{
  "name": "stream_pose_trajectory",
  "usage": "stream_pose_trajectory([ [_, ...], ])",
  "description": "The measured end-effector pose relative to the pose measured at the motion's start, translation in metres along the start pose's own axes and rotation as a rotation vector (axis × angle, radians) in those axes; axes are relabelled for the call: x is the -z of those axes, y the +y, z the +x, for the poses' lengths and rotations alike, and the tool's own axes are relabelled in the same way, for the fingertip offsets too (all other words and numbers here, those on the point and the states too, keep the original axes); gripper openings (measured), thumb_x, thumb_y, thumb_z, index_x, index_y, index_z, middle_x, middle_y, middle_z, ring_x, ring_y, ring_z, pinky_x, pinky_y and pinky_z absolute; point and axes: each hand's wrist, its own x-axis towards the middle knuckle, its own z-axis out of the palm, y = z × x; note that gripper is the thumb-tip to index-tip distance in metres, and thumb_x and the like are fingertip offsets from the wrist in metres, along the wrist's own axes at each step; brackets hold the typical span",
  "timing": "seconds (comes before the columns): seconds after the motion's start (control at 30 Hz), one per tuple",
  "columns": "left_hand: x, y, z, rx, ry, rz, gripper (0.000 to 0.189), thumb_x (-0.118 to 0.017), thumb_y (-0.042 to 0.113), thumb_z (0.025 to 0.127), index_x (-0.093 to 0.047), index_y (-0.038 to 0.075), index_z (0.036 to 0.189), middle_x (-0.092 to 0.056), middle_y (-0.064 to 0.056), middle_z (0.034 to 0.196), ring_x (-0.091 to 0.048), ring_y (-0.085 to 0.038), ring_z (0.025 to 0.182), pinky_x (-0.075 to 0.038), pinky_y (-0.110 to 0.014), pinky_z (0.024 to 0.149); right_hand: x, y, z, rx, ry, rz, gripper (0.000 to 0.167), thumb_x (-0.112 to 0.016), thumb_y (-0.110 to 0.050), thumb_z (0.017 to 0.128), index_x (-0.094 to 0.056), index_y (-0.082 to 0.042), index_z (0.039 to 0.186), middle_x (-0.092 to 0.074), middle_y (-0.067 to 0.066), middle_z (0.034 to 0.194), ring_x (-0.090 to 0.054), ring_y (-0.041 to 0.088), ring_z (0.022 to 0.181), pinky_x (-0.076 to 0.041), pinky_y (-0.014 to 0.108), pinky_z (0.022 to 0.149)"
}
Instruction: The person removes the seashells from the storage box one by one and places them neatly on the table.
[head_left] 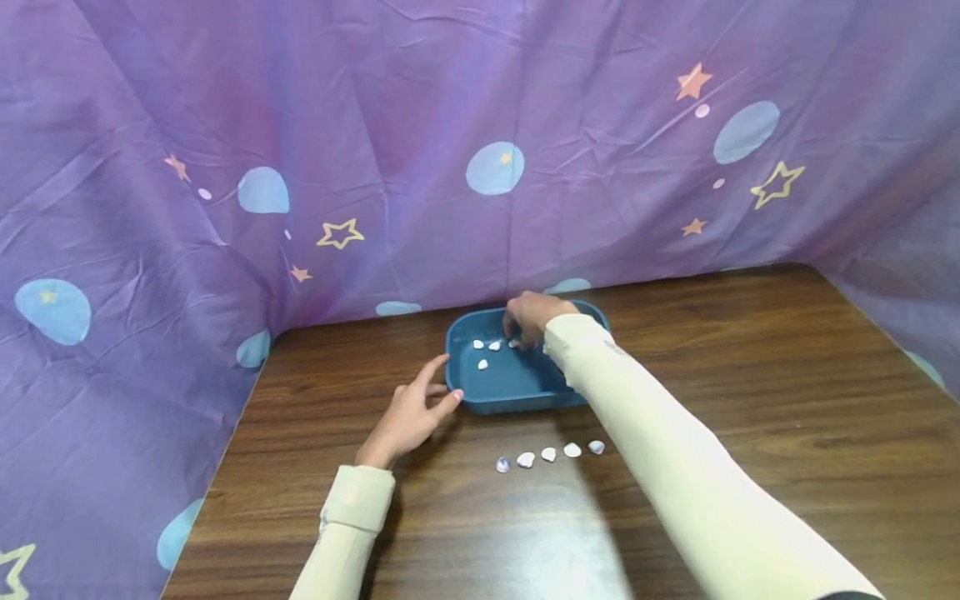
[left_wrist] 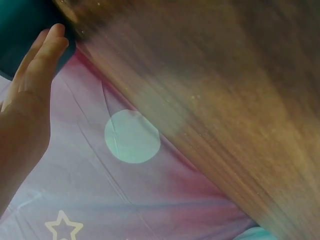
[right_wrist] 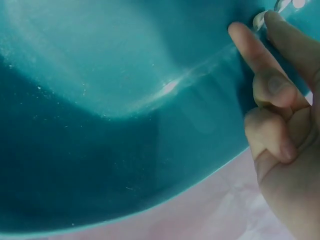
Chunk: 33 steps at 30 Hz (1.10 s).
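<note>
My left hand [head_left: 408, 417] reaches to the left side of a blue tray [head_left: 517, 404], its thumb and fingertips touching the wall. In the left wrist view, its fingers [left_wrist: 42, 55] lie extended against the tray. Inside the tray's far part is my right hand [head_left: 534, 315], palm down, over a small white seashell [head_left: 513, 343]. The right wrist view has that shell [right_wrist: 259, 21] at the thumb tip, with a gap to the extended index finger [right_wrist: 250, 45]; other fingers are curled. More white shells [head_left: 482, 365] lie at the tray's left.
A row of several shells [head_left: 549, 454] lies on the wooden table [head_left: 420, 533] in front of the tray. Behind the tray hangs a purple curtain [head_left: 420, 100] with stars and dots, close to the table's back edge. My right sleeve [head_left: 660, 450] crosses over the tray's right side.
</note>
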Motion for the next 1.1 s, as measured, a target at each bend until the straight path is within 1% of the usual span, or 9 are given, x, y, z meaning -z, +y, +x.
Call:
stream_pose_trajectory([
  [0.1,-0.0001,0.0011,0.0001,0.002,0.002,-0.003,0.067,-0.065,0.033,0.097,-0.036,0.019,0.156,-0.073,-0.017,0.121,-0.070,-0.033,0.116,-0.050,-0.053,0.107,0.0006,-0.0017,-0.0010,-0.013,0.006,-0.042,0.030,-0.081,-0.015,0.083,-0.076,-0.019,0.112,-0.074,0.004,0.100,-0.068,0.018,0.085,-0.059,0.032,0.072],
  [0.27,-0.0004,0.0003,-0.0005,0.000,-0.001,-0.011,0.067,-0.065,0.034,0.097,-0.036,0.020,0.156,-0.074,-0.016,0.120,-0.070,-0.031,0.115,-0.050,-0.052,0.107,-0.0027,-0.0040,0.0015,-0.016,0.023,-0.101,0.028,-0.083,-0.015,0.081,-0.077,-0.021,0.108,-0.074,0.005,0.108,-0.068,0.021,0.092,-0.060,0.039,0.080],
  [0.4,-0.0013,-0.0011,0.0002,-0.010,0.003,-0.016,0.067,-0.065,0.034,0.097,-0.037,0.019,0.155,-0.075,-0.015,0.119,-0.071,-0.030,0.113,-0.051,-0.051,0.106,-0.0042,-0.0059,0.0039,-0.011,0.031,-0.149,0.023,-0.083,-0.014,0.081,-0.079,-0.021,0.102,-0.075,0.004,0.108,-0.069,0.021,0.093,-0.060,0.041,0.083],
  [0.5,-0.0008,-0.0008,0.0000,-0.010,0.009,-0.017,0.066,-0.066,0.033,0.097,-0.038,0.019,0.155,-0.075,-0.015,0.118,-0.071,-0.030,0.112,-0.052,-0.051,0.105,-0.0043,-0.0069,0.0053,0.010,0.042,-0.196,0.012,-0.082,-0.016,0.082,-0.080,-0.020,0.094,-0.076,0.003,0.101,-0.068,0.020,0.089,-0.061,0.040,0.080],
  [0.57,-0.0002,-0.0005,0.0000,-0.011,0.012,-0.016,0.066,-0.066,0.033,0.097,-0.038,0.019,0.155,-0.075,-0.016,0.119,-0.071,-0.031,0.112,-0.052,-0.051,0.105,-0.0042,-0.0075,0.0058,0.019,0.049,-0.218,0.009,-0.082,-0.014,0.081,-0.079,-0.019,0.088,-0.076,0.003,0.096,-0.067,0.019,0.084,-0.061,0.039,0.076],
  [0.73,0.0006,0.0005,0.0002,-0.010,0.012,-0.017,0.066,-0.066,0.033,0.096,-0.038,0.019,0.155,-0.074,-0.017,0.120,-0.071,-0.031,0.113,-0.052,-0.051,0.106,-0.0048,-0.0080,0.0063,0.020,0.063,-0.219,0.018,-0.084,-0.004,0.070,-0.078,-0.018,0.081,-0.075,0.003,0.091,-0.065,0.018,0.078,-0.060,0.038,0.069],
  [0.87,0.0003,-0.0002,0.0006,-0.015,0.013,-0.017,0.066,-0.066,0.032,0.096,-0.038,0.019,0.154,-0.074,-0.017,0.119,-0.071,-0.031,0.113,-0.052,-0.051,0.105,-0.0050,-0.0081,0.0075,0.025,0.024,-0.213,0.012,-0.084,-0.009,0.076,-0.077,-0.018,0.079,-0.073,0.001,0.086,-0.065,0.017,0.075,-0.057,0.033,0.064],
  [0.97,-0.0001,-0.0012,0.0005,-0.015,0.011,-0.016,0.066,-0.067,0.032,0.096,-0.039,0.019,0.154,-0.074,-0.018,0.119,-0.071,-0.031,0.112,-0.053,-0.051,0.104,-0.0051,-0.0089,0.0081,0.025,-0.009,-0.210,0.011,-0.084,-0.010,0.079,-0.076,-0.018,0.078,-0.072,-0.001,0.084,-0.065,0.016,0.073,-0.055,0.029,0.061],
  [1.1,-0.0005,-0.0013,0.0002,-0.010,0.009,-0.012,0.066,-0.066,0.033,0.097,-0.038,0.020,0.155,-0.073,-0.018,0.120,-0.071,-0.031,0.113,-0.053,-0.051,0.104,-0.0075,-0.0106,0.0090,0.018,-0.014,-0.215,0.015,-0.087,-0.012,0.075,-0.074,-0.020,0.075,-0.072,-0.002,0.083,-0.065,0.015,0.075,-0.055,0.030,0.063],
])
